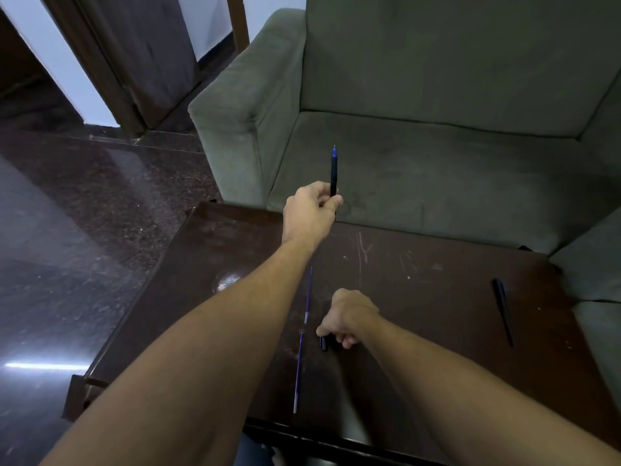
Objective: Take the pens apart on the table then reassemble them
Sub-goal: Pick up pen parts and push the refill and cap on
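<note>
My left hand (311, 210) grips the lower end of a dark pen (333, 171) and holds it upright above the table's far edge, its blue tip pointing up. My right hand (347, 317) is down on the dark wooden table (420, 297), fingers curled around a small dark pen cap (323, 343) that pokes out below them. Two thin blue refills lie end to end on the table, one (308, 295) partly behind my left forearm and one (298, 371) nearer me. Another dark pen (503, 309) lies alone at the table's right side.
A grey-green sofa (437, 146) stands directly behind the table and wraps round its right side. Polished dark stone floor (67, 230) spreads to the left, with a wooden door frame (111, 62) beyond. A pale round mark (228, 280) shows on the tabletop's left part.
</note>
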